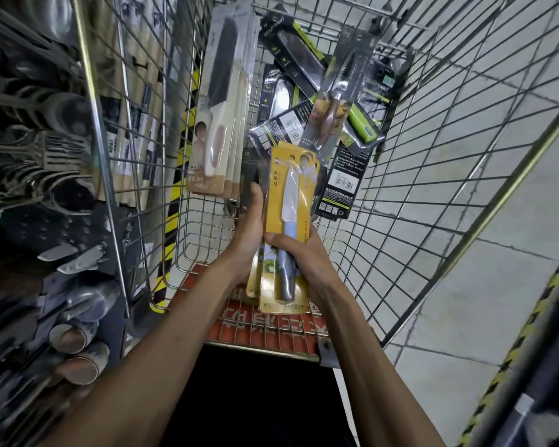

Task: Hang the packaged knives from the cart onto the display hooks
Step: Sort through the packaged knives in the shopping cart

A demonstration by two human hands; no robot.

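Several yellow knife packs [291, 201] are held stacked above the cart [400, 188], hang-holes upward, ready for hanging. The right grip [300, 253] curls round their handle end, and the left grip [249, 221] apparently clasps the stack's back edge.

Left of the cart [262, 350], hanging utensils [42, 156] are blurred and cut off; inside the cart, yellow knife packs [291, 188] hide their own count and the fingers of the left hand [249, 227].
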